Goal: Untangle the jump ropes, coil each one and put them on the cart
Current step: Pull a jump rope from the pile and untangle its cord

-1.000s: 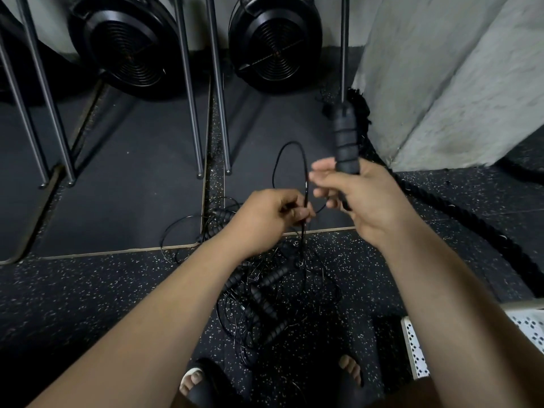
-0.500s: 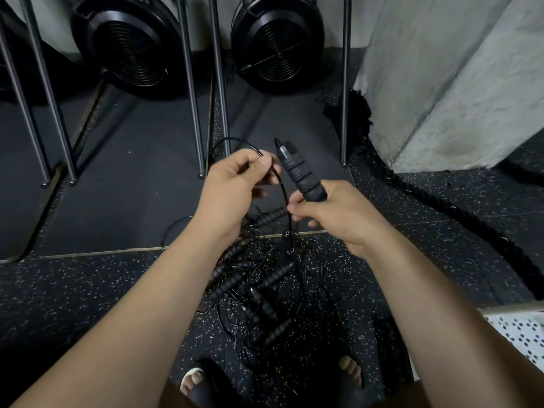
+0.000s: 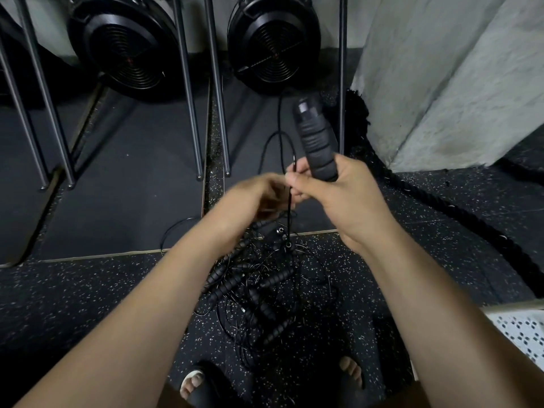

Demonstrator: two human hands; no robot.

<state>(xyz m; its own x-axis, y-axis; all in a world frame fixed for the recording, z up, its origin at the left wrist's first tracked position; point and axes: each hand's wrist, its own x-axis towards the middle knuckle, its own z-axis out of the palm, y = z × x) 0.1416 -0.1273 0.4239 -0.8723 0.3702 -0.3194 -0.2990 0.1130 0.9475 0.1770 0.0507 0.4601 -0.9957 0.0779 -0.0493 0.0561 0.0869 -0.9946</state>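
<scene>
My right hand (image 3: 341,198) grips a black ribbed jump-rope handle (image 3: 316,139) that points up and away, and its fingers also pinch the thin black cord (image 3: 279,142), which loops above them. My left hand (image 3: 259,198) is blurred just left of it, fingers curled near the cord that hangs down to the floor; whether it holds the cord is unclear. Below both hands lies the tangled pile of jump ropes (image 3: 265,290), several black handles among thin cords on the speckled floor.
A white perforated cart corner (image 3: 521,331) shows at the right edge. A thick black battle rope (image 3: 441,207) snakes along the floor by a concrete pillar (image 3: 441,69). Two black fan wheels (image 3: 273,39) and metal legs (image 3: 188,98) stand ahead. My sandalled feet (image 3: 194,384) are below.
The right hand has lifted the handle higher and turned it more upright. The left hand has dropped from its raised spot down beside the right hand, and the cord loop now rises above them.
</scene>
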